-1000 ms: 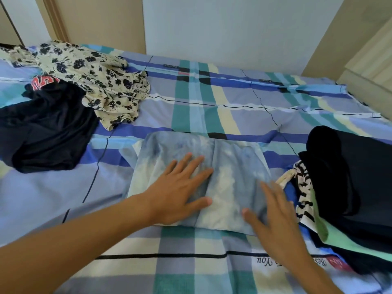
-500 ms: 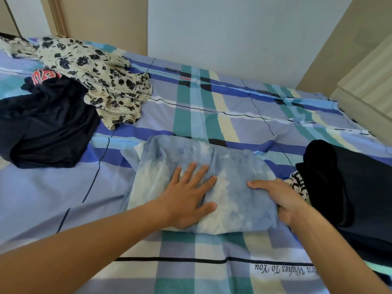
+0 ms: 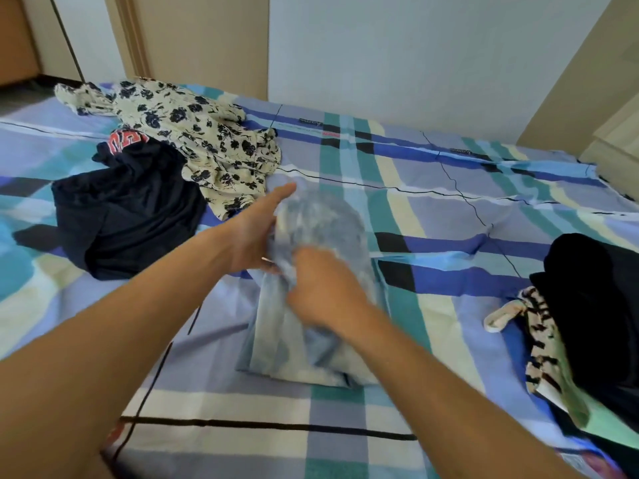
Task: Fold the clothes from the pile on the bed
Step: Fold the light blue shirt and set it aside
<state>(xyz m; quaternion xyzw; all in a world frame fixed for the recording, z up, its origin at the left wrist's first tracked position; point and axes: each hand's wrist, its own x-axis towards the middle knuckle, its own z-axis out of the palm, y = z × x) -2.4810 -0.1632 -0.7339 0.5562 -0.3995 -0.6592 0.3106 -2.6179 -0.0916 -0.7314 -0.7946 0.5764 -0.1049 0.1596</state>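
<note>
**Tie-dye garment [image 3: 311, 347], part-folded, lay mid-bed on the plaid bedsheet [image 3: 242, 402].**
The right hand [image 3: 321, 288] was curled into the soft, mottled blue-white cloth, bunching a fold. The left hand [image 3: 252, 233] lay straight-fingered against its left edge, with no grip visible. Judged best: carry the fold to the left hand as a stop, then smooth it, as limp fabric creeps. At right sat a folded stack [image 3: 594, 305] of black, zebra-striped and green pieces. Farther left lay a crumpled navy garment [image 3: 128, 209] with red lettering, and beyond it a cream floral garment [image 3: 193, 143].

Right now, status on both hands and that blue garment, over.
Right hand grips blue garment, far end raised, near end on bed. Left hand against its left edge, fingers hidden. Floral garment just beyond that hand; nothing blocking.
</note>
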